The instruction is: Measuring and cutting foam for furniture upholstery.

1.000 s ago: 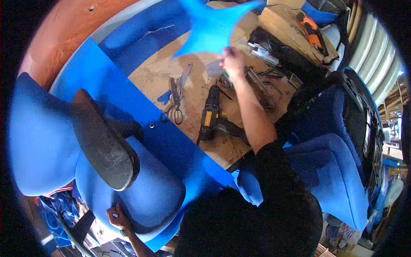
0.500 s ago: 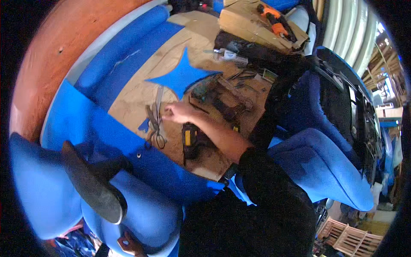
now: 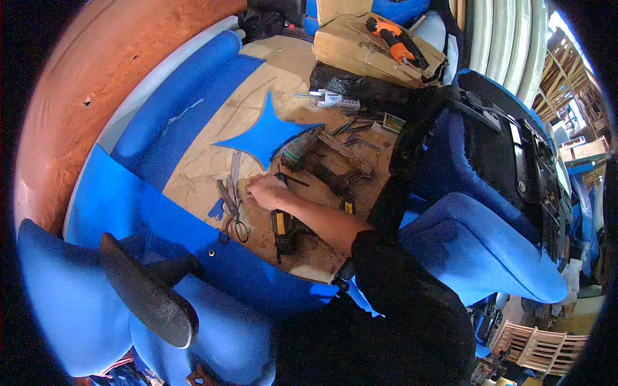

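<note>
My right hand [image 3: 265,191] is over the wooden tabletop [image 3: 199,174], fingers curled together; whatever they may hold is hidden. Just left of it lie scissors [image 3: 239,229] and a metal ruler-like strip [image 3: 235,168]. Under and beside my wrist rests a black power tool with a yellow-marked battery [image 3: 281,224], partly covered by my forearm. Beyond the hand is a blue fabric piece [image 3: 267,130] with four points and curved-in sides. A small blue scrap [image 3: 217,209] sits by the scissors. Only a sliver of my left hand [image 3: 199,377] shows at the bottom edge, its fingers cut off.
A blue fabric roll [image 3: 183,96] runs along the left, with a blue sheet [image 3: 161,206] across the near edge. Blue chair with black armrest [image 3: 149,289] at near left; blue upholstered seat [image 3: 476,244] at right. Orange-black drill [image 3: 396,42] lies on a cardboard box [image 3: 347,48].
The whole view has shifted slightly, so the table items sit lower in it. My right hand keeps its place beside the scissors. Less of my left hand shows.
</note>
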`<control>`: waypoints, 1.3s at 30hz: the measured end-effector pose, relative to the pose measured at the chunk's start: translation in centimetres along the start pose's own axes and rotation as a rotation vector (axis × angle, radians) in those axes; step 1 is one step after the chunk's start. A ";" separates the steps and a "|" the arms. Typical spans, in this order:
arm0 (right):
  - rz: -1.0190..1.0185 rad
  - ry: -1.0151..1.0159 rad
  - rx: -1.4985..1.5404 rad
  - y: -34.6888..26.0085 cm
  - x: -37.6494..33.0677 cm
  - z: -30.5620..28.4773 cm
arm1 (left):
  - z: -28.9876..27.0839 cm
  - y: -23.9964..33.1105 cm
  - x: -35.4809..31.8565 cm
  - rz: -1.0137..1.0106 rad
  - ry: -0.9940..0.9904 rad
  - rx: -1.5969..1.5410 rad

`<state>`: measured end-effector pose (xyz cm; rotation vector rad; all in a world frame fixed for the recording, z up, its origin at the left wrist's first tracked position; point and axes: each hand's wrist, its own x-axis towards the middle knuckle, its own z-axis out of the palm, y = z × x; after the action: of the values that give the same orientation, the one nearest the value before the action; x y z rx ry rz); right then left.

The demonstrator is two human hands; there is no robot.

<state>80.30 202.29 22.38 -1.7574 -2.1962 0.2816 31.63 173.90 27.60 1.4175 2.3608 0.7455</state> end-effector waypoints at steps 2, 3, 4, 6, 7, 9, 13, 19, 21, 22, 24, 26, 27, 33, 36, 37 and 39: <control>-0.014 0.029 -0.006 0.1 0.0 0.1 | 0.0 0.1 0.0 0.003 -0.003 0.003; -0.009 0.036 0.024 0.1 0.0 0.1 | 0.0 0.1 0.0 0.007 -0.003 0.006; 0.013 0.011 0.040 0.1 -0.1 0.0 | 0.1 0.2 0.0 0.003 0.000 0.014; 0.020 0.055 0.096 -0.1 -0.2 -0.3 | 0.1 0.2 0.0 0.008 -0.004 0.024; 0.039 0.061 0.142 -0.1 -0.2 -0.5 | 0.1 0.1 0.1 0.011 -0.006 0.028; -0.008 0.221 0.194 -0.3 -0.6 -0.9 | 0.3 -0.1 0.3 0.024 -0.026 0.040; 0.035 0.528 0.093 -1.7 -2.5 -1.4 | 0.5 0.0 1.0 0.075 -0.075 0.076; 0.094 0.744 0.450 -9.8 -11.1 -1.4 | 0.6 5.6 1.7 0.867 -0.351 0.007; 0.143 0.836 0.574 -12.8 -16.0 -1.8 | -0.2 7.9 1.5 1.155 -0.219 0.099; 0.145 0.814 0.519 -14.0 -18.9 -2.1 | -0.5 8.9 1.3 1.416 -0.059 0.192; 0.224 0.827 0.437 -16.6 -25.5 -2.0 | -0.7 10.2 1.1 1.491 -0.144 0.214; 0.279 0.721 0.260 -19.6 -32.8 -0.9 | -0.7 10.3 1.1 1.400 -0.413 0.409; 0.342 0.730 0.228 -21.1 -36.5 -0.1 | -0.5 10.1 1.2 1.476 -0.457 0.426; 1.132 0.626 0.284 -32.8 -57.8 7.9 | 1.0 8.2 2.2 1.466 -0.229 0.421; 1.516 0.595 0.426 -37.7 -66.5 14.2 | 0.8 7.6 2.1 1.409 -0.185 0.392; 1.655 0.520 0.489 -39.3 -69.3 16.3 | 0.5 7.3 2.0 1.445 -0.194 0.387; 1.706 0.193 0.403 -43.0 -75.0 20.4 | 0.1 7.0 1.1 1.432 0.096 0.428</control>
<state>48.51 120.40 9.19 -2.6392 0.0035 0.7356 36.24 177.52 31.51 3.2768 1.2123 0.5228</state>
